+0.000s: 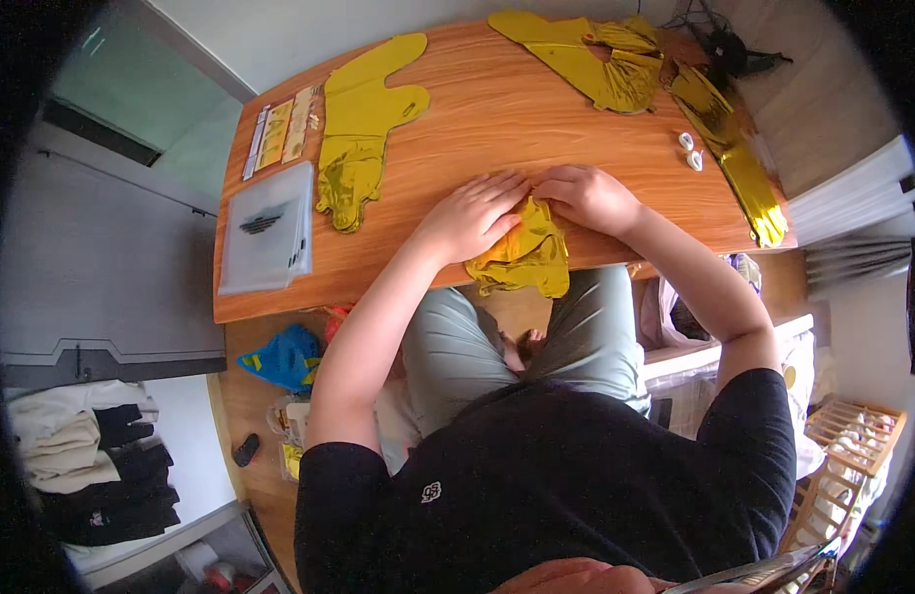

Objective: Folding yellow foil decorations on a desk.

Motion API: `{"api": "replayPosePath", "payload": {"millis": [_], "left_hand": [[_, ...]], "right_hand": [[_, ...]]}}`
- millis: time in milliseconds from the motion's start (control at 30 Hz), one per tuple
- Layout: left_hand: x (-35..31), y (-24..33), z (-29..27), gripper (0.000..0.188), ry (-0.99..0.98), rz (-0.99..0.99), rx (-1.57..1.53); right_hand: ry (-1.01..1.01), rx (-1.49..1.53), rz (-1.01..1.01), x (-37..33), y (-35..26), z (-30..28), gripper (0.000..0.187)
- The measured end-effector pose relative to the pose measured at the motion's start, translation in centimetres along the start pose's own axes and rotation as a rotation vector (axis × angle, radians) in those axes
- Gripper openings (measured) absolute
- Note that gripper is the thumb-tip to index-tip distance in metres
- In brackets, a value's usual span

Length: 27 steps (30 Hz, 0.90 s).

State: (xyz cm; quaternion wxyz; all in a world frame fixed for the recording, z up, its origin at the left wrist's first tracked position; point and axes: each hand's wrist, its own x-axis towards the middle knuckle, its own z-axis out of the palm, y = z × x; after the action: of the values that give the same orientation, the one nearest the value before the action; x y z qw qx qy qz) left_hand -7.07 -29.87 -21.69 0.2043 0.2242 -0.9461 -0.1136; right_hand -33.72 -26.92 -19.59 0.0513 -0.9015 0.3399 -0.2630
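Note:
A crinkled, flat gold foil balloon (527, 262) lies at the table's near edge, its lower part hanging over above my lap. My left hand (472, 216) rests on its left side, palm down, with the fingers stretched out toward the right. On the other side, my right hand (594, 198) has its fingers curled in and pinched at the foil's upper end. The fingertips of both hands almost meet there, and the exact grip is partly hidden.
Flat gold foil balloons lie at the left (363, 109), the far right (616, 74) and the right edge (724, 139) of the wooden table (457, 109). Two small white rolls (690, 150) sit at right. A clear plastic sleeve (267, 238) and printed strips (279, 134) lie at left.

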Motion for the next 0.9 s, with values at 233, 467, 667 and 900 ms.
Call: {"api": "replayPosePath", "payload": {"millis": [233, 467, 667, 900], "left_hand": [[0.2, 0.1, 0.1, 0.053, -0.017, 0.021, 0.038], [0.1, 0.3, 0.0, 0.053, -0.021, 0.011, 0.035], [0.3, 0.6, -0.4, 0.054, -0.065, -0.021, 0.014], [0.0, 0.2, 0.0, 0.053, -0.039, -0.034, -0.002]], "right_hand": [[0.0, -0.051, -0.053, 0.1, 0.1, 0.2, 0.024], [-0.01, 0.102, 0.098, 0.5, -1.6, 0.1, 0.031], [-0.009, 0.263, 0.174, 0.2, -2.1, -0.2, 0.028], [-0.042, 0.18, 0.225, -0.6, -3.8, -0.4, 0.03]]}}
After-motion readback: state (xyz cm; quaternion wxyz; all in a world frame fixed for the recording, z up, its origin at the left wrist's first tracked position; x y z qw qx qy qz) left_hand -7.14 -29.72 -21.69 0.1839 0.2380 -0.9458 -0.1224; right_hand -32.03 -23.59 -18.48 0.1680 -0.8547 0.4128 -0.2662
